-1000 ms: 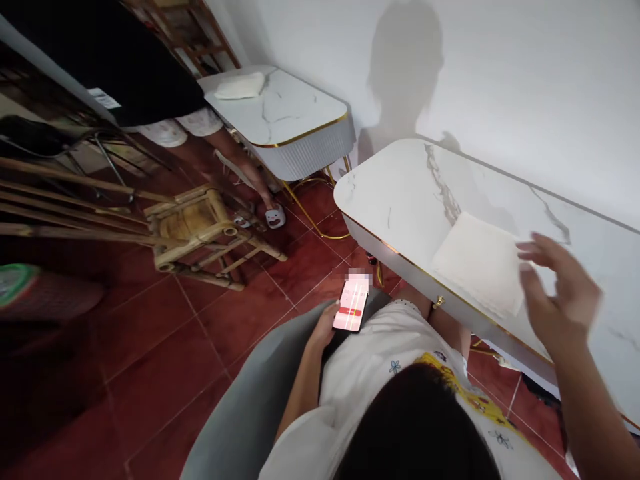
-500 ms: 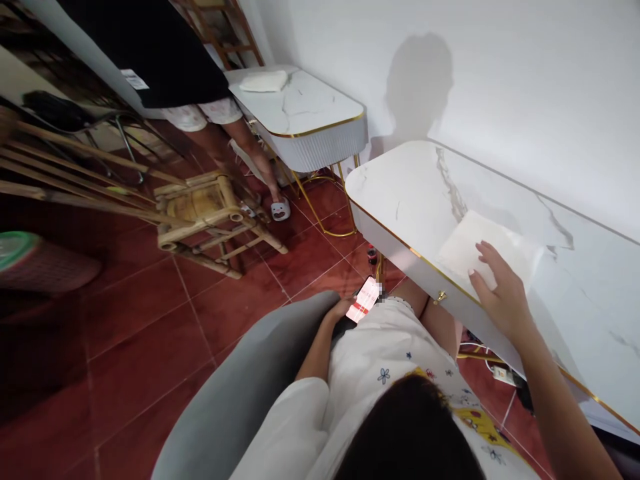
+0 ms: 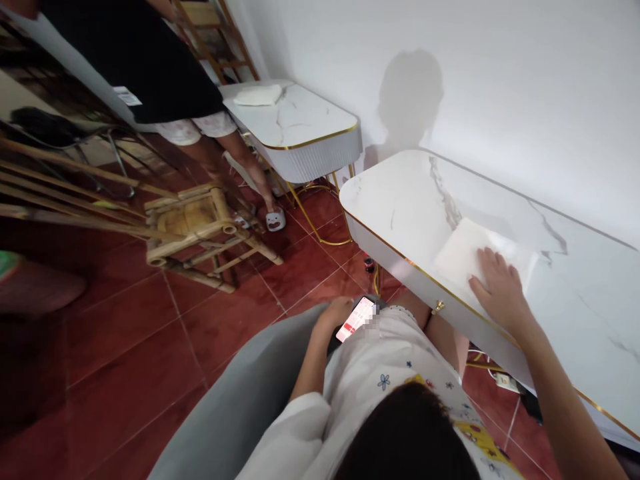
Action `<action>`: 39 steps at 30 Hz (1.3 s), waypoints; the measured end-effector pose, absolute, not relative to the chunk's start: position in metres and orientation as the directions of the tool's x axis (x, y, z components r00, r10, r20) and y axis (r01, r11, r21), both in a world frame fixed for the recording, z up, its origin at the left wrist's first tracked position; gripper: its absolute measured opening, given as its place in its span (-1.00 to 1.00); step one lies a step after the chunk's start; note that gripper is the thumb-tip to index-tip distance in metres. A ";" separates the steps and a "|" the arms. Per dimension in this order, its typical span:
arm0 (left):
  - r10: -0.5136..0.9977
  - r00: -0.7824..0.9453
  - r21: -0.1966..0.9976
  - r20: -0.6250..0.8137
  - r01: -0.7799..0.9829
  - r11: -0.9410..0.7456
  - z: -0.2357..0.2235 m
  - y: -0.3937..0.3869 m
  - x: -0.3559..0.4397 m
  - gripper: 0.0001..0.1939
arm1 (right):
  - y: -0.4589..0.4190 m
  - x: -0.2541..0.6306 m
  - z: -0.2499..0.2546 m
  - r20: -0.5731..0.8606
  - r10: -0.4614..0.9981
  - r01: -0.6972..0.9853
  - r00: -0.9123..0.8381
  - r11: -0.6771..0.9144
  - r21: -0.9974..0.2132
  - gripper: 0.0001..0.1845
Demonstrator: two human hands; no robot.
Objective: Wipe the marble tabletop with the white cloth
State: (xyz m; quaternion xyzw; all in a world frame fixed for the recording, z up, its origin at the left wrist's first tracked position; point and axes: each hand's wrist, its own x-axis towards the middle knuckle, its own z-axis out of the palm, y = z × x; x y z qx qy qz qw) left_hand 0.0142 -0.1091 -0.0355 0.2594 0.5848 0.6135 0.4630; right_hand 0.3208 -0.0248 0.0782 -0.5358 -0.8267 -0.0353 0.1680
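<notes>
My right hand [image 3: 500, 290] lies flat, fingers stretched out, on a white folded towel [image 3: 463, 252]. The towel rests near the front edge of a white marble-look table [image 3: 400, 197] with a gold rim. My arm reaches in from the lower right. My left hand is out of view. Just below me a seated person with dark hair [image 3: 410, 433] holds a lit phone [image 3: 356, 319] in one hand.
The seated person is in a grey chair [image 3: 235, 413]. A second marble table [image 3: 305, 123] with a folded towel [image 3: 259, 95] stands at the back. Beside it stands another person in a black top [image 3: 150, 60]. A low bamboo stool [image 3: 195, 227] sits on the red tile floor.
My right hand came down from above the table and settled flat onto the white towel. The seated person's phone dropped closer to their lap.
</notes>
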 end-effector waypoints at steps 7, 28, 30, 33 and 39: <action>0.954 0.077 0.949 0.291 0.100 -0.298 0.108 -0.049 0.053 -0.74 | -0.005 0.249 0.088 0.137 0.892 0.871 -0.432 0.451 -0.194 -0.37; 0.932 0.353 0.559 0.083 0.758 -0.337 0.076 0.273 0.016 -0.45 | 0.206 0.125 0.086 0.248 0.955 0.967 -0.164 0.206 -0.153 -0.36; 0.930 0.342 0.585 0.135 0.730 -0.353 0.071 0.300 0.013 -0.46 | 0.233 0.122 0.086 0.256 0.952 0.961 -0.171 0.218 -0.170 -0.38; 0.923 0.331 0.631 0.197 0.678 -0.377 0.064 0.334 0.007 -0.46 | 0.267 0.118 0.082 0.325 0.933 0.962 -0.156 0.218 -0.165 -0.37; 0.927 0.278 0.686 0.250 0.625 -0.372 0.061 0.378 -0.004 -0.47 | 0.317 0.106 0.074 0.368 0.918 0.961 -0.151 0.224 -0.163 -0.37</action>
